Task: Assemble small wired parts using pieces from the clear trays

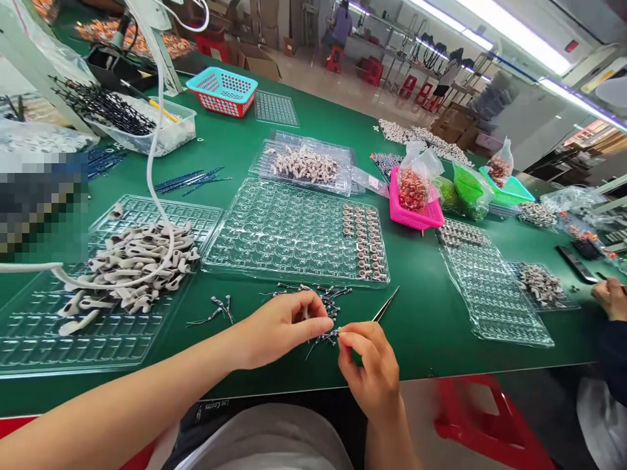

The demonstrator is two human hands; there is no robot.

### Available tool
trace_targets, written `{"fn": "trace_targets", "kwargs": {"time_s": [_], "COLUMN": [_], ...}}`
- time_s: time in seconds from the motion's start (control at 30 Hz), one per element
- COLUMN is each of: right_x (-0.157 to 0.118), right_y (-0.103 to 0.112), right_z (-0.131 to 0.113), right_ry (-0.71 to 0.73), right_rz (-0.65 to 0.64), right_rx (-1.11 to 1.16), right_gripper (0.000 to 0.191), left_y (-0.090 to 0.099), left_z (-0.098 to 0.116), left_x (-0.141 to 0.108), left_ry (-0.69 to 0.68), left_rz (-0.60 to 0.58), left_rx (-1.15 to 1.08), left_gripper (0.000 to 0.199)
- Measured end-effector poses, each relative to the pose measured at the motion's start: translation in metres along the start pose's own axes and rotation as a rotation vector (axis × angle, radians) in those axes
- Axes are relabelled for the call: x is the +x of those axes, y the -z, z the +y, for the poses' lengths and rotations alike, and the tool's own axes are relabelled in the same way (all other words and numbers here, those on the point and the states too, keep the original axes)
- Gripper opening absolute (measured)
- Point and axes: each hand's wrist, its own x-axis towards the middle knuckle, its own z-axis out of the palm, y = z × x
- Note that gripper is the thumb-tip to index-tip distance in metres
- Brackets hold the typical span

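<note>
Small pale lettering [233, 403] on the dark cloth [196, 434] at the lap, too fine to read surely; 1 white label [376, 183] on clear plastic farther out, equally illegible. Small wired parts [337, 301] in a loose heap on the green worktop [426, 307], just beyond the left hand [284, 326] and spilling into the space between the 2 hands. Pointing every which way, without a shared long axis; 1 thin wire at the near edge slanting leftward and toward the body. Left hand half curled, thumb stretched rightward, palm hidden: cannot tell whether holding anything. Right hand [369, 365] narrow, thumb and forefinger drawn together at the heap's near right edge, by the end of a wired part; cannot tell whether gripping it. Tweezers [386, 304] jutting past the right hand, pointing away from the body and rightward; cannot tell whether held or resting. Beyond the heap, a clear tray [274, 228] with ring-ended pieces [365, 245] at its right end; to the left, a pile of grey pieces [142, 267].
</note>
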Motion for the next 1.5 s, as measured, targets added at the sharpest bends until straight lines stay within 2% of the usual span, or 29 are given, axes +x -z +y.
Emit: {"fn": "trace_targets", "kwargs": {"time_s": [0.07,0.17,0.37,0.5,0.63,0.83,1.13,1.5], "right_x": [-0.001,-0.001,-0.002,-0.005,-0.006,-0.006,-0.010,-0.009], "right_y": [-0.003,-0.005,-0.007,-0.009,-0.011,-0.011,-0.011,-0.011], "right_z": [-0.001,-0.002,-0.006,-0.010,-0.013,-0.014,-0.011,-0.010], "right_ry": [0.009,0.005,-0.015,-0.095,-0.188,-0.284,-0.354,-0.352], "right_rz": [0.021,0.044,0.071,0.111,0.126,0.079,0.120,0.123], "right_rx": [0.042,0.067,0.072,0.096,0.145,0.295,0.419,0.502], "right_gripper": [0.037,0.042,0.047,0.043,0.030,0.020,0.017,0.018], "left_y": [-0.001,-0.001,-0.002,-0.004,-0.005,-0.005,-0.008,-0.013], "left_z": [0.001,0.002,0.002,-0.001,0.000,-0.001,-0.010,-0.013], "left_x": [-0.002,-0.001,0.000,0.000,-0.001,-0.001,0.002,0.003], "left_ry": [-0.016,-0.005,-0.005,0.004,0.008,0.057,0.102,0.040], "left_rz": [-0.044,-0.104,-0.122,-0.102,-0.083,-0.114,-0.211,-0.263], "left_rx": [0.094,0.113,0.090,0.086,0.066,-0.163,-0.500,-0.576], "left_gripper": [0.030,0.031,0.027,0.027,0.028,0.029,0.033,0.036]}}
